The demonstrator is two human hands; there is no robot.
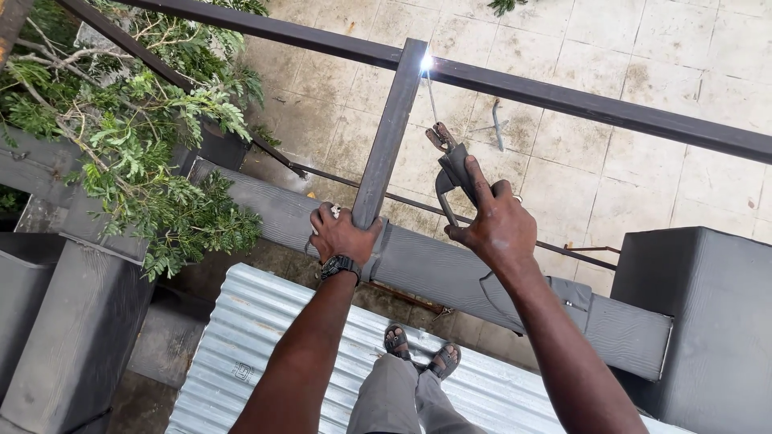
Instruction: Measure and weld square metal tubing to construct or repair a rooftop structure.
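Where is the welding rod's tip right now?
In the head view, top centre: the rod from the right hand sparks where the upright bar meets the horizontal rail.

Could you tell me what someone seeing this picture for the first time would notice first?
First, the bright welding spark at the top centre, where the upright bar meets the long rail. The right hand holds the electrode holder with its rod reaching up to that spark, while the left hand grips the bar's lower end. Below, sandalled feet stand on a corrugated metal sheet, high above a tiled yard.
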